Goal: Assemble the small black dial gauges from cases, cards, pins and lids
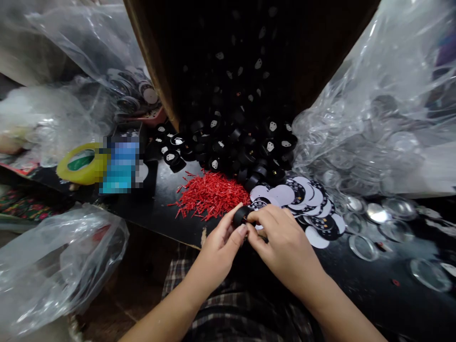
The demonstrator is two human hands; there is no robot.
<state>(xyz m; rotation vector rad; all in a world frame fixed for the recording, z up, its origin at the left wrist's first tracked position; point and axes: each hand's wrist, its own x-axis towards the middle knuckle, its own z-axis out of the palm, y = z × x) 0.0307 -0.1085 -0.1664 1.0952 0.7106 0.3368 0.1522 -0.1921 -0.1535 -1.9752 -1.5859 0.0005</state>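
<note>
My left hand (221,240) grips a small black round housing (241,215) between thumb and fingers, near the table's front edge. The fingertips of my right hand (276,232) are pinched together at the housing's right side; whatever they hold is hidden. Just beyond the hands lies a heap of thin red plastic pointers (212,194). Round dial discs (315,204), some white side up and others showing black printed faces, are spread to the right of the heap and partly behind my right hand. More black round housings (245,137) are piled behind the pointers.
A large dark open box (153,61) spills housings onto the black table (142,209). Transparent rings (363,247) and plastic bags (374,99) occupy the right. Leftward are a yellow tape roll (82,164), a blurred-out blue item (121,166) and another plastic bag (64,266).
</note>
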